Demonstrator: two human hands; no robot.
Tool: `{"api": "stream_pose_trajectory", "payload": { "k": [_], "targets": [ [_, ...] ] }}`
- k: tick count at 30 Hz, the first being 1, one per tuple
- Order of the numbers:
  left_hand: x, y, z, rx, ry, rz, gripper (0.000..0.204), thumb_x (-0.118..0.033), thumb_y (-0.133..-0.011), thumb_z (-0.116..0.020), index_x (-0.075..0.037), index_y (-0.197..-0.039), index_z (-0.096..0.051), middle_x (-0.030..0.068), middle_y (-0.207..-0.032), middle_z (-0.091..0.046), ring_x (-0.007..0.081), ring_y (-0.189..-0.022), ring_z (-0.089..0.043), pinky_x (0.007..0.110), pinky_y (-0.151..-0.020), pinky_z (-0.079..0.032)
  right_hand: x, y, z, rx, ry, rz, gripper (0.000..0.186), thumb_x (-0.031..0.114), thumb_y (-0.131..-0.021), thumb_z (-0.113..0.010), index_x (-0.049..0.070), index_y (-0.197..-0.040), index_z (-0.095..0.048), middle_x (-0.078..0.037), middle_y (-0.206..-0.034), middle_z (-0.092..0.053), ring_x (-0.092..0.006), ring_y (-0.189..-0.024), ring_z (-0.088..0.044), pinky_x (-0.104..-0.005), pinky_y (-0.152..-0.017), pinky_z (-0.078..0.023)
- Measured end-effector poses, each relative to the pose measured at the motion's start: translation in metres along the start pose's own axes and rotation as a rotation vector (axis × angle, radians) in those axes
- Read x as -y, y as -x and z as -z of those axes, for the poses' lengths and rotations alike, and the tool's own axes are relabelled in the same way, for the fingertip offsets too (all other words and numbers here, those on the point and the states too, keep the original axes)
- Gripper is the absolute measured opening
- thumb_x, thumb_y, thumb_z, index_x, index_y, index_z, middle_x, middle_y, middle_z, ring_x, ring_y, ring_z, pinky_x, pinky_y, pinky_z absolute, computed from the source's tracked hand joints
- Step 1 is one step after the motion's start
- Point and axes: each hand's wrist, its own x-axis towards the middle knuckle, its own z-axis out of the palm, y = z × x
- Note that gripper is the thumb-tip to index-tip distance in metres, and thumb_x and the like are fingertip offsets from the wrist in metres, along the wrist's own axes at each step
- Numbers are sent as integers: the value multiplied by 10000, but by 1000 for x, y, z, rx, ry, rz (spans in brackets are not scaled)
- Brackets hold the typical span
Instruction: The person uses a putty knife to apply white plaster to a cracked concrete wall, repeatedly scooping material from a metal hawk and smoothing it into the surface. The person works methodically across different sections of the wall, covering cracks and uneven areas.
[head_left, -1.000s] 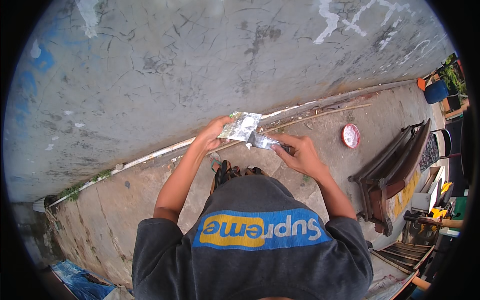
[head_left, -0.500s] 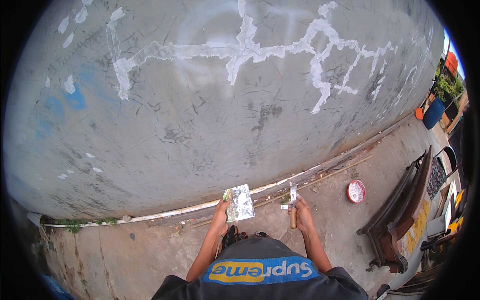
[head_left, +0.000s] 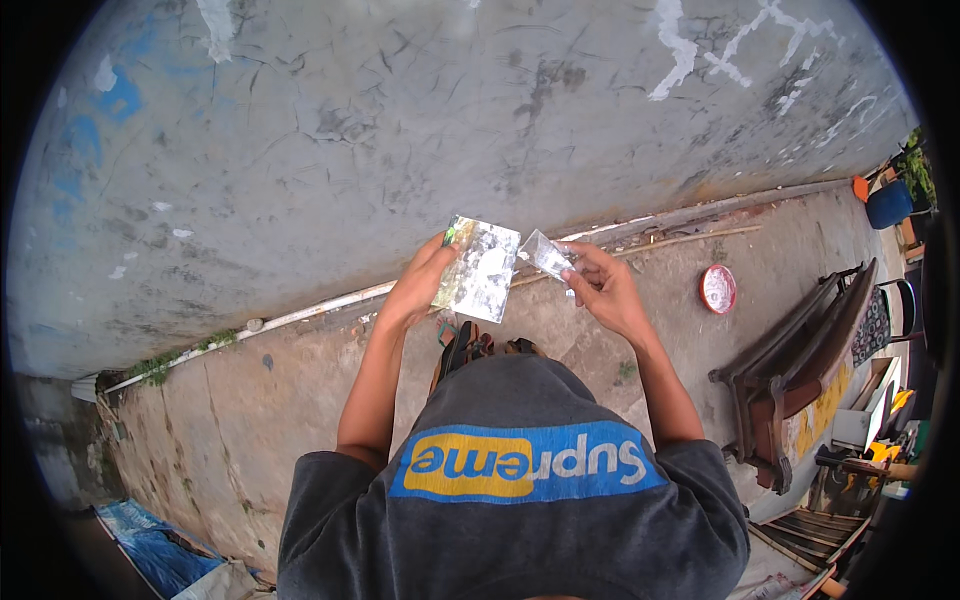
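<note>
My left hand (head_left: pixel 416 288) grips the left edge of a flat rectangular tile (head_left: pixel 478 272), its face smeared with white putty. In my right hand (head_left: pixel 612 296) is a putty knife (head_left: pixel 546 254), its broad, whitish blade angled toward the tile's right edge. Blade and tile appear very near each other; whether they touch I cannot tell. The knife's handle is mostly hidden by my fingers. Beyond my hands rises a grey, cracked wall (head_left: pixel 400 130), with white putty streaks (head_left: pixel 676 52) along some cracks.
A red-rimmed bowl (head_left: pixel 717 289) with white stuff inside sits on the concrete floor to my right. Farther right stands a dark wooden bench (head_left: pixel 800 390). A pale pipe (head_left: pixel 300 326) runs along the wall's foot. Blue sheeting (head_left: pixel 160 548) lies at the lower left.
Both hands have come up and closer together. The putty knife has turned, its blade now pointing toward the tile. My view has tilted down, showing less of the upper wall.
</note>
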Motion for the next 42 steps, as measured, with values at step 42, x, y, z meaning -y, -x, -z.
{"api": "stream_pose_trajectory", "payload": {
  "k": [42],
  "targets": [
    [8,-8,-1,-37,26,78,478,-211,-994,-456,61,-1388,-461,163,-1307,-569,212,-1188,-539,326,-1000,-425,12,7,-15,-24,344,62,356,35,-906,-661,61,-1261,-656,-89,-932,-728,-84,-676,-585,-275,-600,-491]
  ]
}}
